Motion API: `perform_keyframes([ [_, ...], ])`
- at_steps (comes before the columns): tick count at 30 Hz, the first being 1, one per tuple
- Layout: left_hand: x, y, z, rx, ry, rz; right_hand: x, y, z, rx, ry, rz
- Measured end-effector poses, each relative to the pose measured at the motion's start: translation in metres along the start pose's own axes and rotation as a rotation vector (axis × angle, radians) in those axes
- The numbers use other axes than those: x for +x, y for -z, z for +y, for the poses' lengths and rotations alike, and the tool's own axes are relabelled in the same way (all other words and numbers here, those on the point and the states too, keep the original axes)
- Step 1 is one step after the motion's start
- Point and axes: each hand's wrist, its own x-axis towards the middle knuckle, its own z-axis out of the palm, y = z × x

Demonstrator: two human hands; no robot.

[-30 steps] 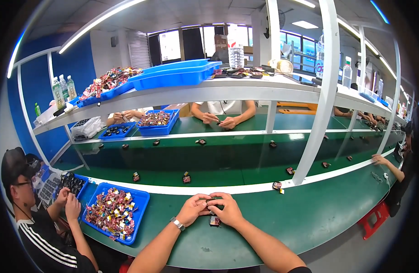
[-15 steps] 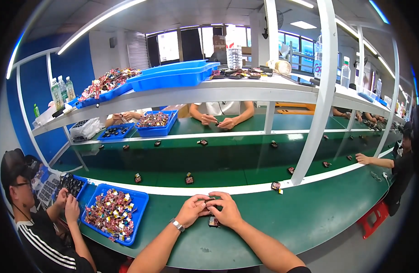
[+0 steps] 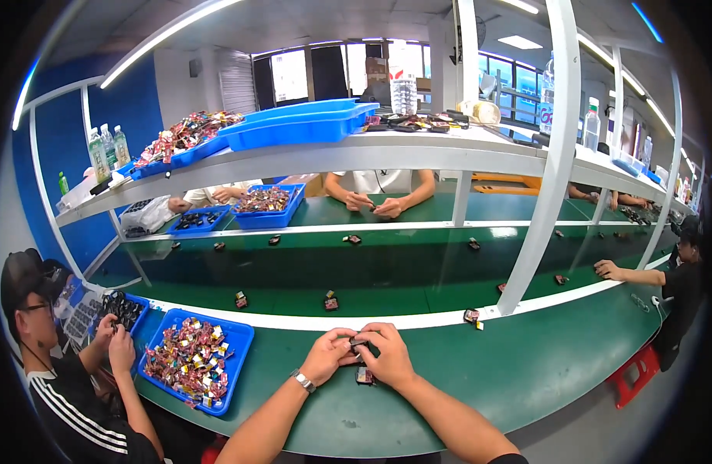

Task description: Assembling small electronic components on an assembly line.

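Note:
Just above the near edge of the green bench, my left hand (image 3: 327, 357) and my right hand (image 3: 388, 357) meet around a small black plastic piece (image 3: 361, 342). Fingers of both hands are closed on it and hide most of its shape. A silver watch sits on my left wrist. Directly below my hands, a small part with a red circuit board and black casing (image 3: 364, 377) lies on the green bench top (image 3: 449, 387), apart from the fingers.
A blue tray (image 3: 244, 363) heaped with red circuit boards stands left, beside a seated co-worker (image 3: 78, 371) handling black parts. Beyond a white rail, several small parts lie along the green conveyor belt (image 3: 402, 301). White posts (image 3: 553, 170) carry an overhead shelf (image 3: 310, 158) with trays and bottles.
Parts on the belt have shifted slightly right. My fingers have moved a little around the black piece, which both hands still hold. The co-worker's hand at far right reaches slightly further left.

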Motion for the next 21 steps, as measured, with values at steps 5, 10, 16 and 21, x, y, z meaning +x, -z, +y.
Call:
perform_keyframes([
  [5,0.0002,-0.0001,0.0,0.006,0.013,-0.005,-0.0029,-0.0058,0.0046,-0.066,0.079,0.029],
  [10,0.0011,0.0004,-0.0004,-0.011,0.005,-0.016,-0.0012,-0.0037,-0.0002,-0.107,0.114,0.029],
  [16,0.0,-0.0006,0.0008,-0.01,0.005,-0.02,-0.0006,-0.0046,-0.0002,-0.162,0.145,0.018],
  [21,-0.001,0.001,0.0001,-0.005,0.0,-0.026,-0.0017,-0.0032,-0.0002,-0.217,0.089,-0.076],
])
